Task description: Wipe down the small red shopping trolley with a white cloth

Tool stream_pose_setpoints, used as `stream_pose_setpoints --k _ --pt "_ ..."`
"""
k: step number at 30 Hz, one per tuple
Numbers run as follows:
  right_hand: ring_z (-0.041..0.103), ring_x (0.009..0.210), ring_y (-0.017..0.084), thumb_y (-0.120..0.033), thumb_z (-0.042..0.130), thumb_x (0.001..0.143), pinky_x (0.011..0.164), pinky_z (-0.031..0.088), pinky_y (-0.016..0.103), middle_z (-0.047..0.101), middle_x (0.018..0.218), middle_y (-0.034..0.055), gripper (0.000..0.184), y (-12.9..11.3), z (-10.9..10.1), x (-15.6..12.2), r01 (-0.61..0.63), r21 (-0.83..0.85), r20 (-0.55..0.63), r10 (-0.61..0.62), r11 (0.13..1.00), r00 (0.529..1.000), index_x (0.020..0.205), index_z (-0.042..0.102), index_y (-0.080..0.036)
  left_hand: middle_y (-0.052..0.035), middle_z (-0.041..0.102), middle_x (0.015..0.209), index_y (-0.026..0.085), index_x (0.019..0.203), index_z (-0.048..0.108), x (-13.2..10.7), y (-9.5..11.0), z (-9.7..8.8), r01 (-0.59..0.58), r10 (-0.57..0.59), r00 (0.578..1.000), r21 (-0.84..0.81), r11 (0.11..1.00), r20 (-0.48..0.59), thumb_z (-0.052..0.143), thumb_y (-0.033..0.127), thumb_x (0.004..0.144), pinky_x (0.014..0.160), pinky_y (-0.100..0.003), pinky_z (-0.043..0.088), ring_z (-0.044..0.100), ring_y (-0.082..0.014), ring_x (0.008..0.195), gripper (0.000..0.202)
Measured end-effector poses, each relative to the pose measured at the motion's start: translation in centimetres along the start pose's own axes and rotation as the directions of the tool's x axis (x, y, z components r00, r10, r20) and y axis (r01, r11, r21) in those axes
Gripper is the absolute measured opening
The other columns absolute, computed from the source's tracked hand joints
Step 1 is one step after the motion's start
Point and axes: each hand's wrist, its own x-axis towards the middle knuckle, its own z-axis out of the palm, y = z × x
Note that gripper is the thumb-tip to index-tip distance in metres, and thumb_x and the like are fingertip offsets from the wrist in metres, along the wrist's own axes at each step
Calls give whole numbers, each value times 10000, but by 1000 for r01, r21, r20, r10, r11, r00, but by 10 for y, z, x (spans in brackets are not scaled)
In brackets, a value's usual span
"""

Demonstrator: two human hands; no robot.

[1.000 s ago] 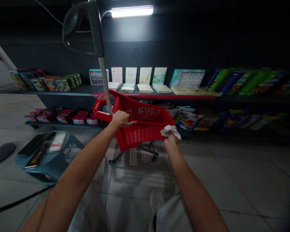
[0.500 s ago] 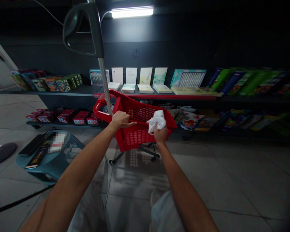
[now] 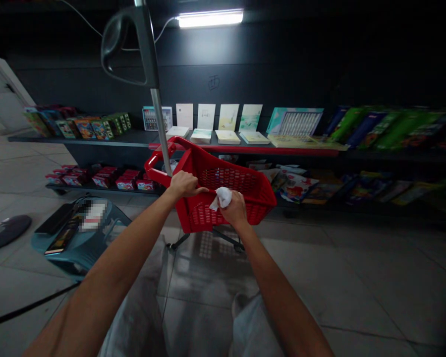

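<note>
A red plastic shopping cart (image 3: 241, 191) on small wheels stands on the tiled floor in front of me. Its metal pole rises to a black handle (image 3: 128, 44) at the top left. My left hand (image 3: 184, 184) is closed on the cart's near rim, close to the pole. My right hand (image 3: 233, 209) is shut on a crumpled white cloth (image 3: 222, 197) and presses it against the near rim, just right of my left hand.
Dark shelves (image 3: 245, 144) behind the cart hold books, boxes and art sets. A lower shelf carries red boxes (image 3: 107, 179). A teal plastic stool (image 3: 82, 238) with items on it stands at the left. A black cable (image 3: 26, 310) crosses the floor.
My right hand has carried the cloth leftward along the cart's rim, from its right corner to beside my left hand. The left hand has kept its grip.
</note>
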Motion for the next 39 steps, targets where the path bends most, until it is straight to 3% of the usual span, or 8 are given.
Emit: stream_pose_setpoints --k 4,13,19,24,31,39 --pt "597 912 268 -304 571 897 1021 446 423 690 914 130 203 4 0 -2 18 -84 35 -15 996 999 975 665 -142 -218 792 949 162 974 851 -1 0 0 22 -22 1000 -17 1000 13 337 839 924 766 -340 444 754 -325 979 852" --pt "589 925 273 -326 643 843 907 480 384 681 932 123 170 38 -17 -11 -53 -117 30 57 992 998 931 623 -181 -219 789 939 159 963 849 0 -9 2 -17 17 1000 15 1000 9 306 834 933 763 -341 435 755 -310 938 867" --pt "591 937 274 -293 627 847 914 482 386 684 950 117 142 56 -33 -21 -51 -155 39 58 987 998 942 616 -188 -219 787 929 165 952 851 -2 -8 0 -33 33 999 8 999 11 324 829 930 766 -340 436 756 -310 927 848" --pt "588 895 276 -356 630 866 895 483 392 664 889 110 175 69 -46 -34 -69 -202 31 77 977 997 918 611 -190 -203 791 913 175 917 849 -6 -7 -2 -25 25 1000 3 1000 7 342 831 925 761 -323 434 756 -294 937 829" --pt "619 939 287 -420 607 898 894 493 387 694 959 131 302 80 -65 -51 -115 -201 46 127 973 991 1045 650 -160 -202 788 881 150 898 843 -7 -9 0 -66 66 998 32 997 -9 292 850 922 733 -328 434 759 -300 897 891" --pt "667 1030 281 -290 600 837 908 516 351 736 1084 149 377 111 -89 -56 -225 -242 160 268 944 950 1167 703 -139 -210 783 873 144 885 843 -3 -9 2 -67 67 998 13 998 -19 293 864 911 738 -344 431 754 -313 893 907"
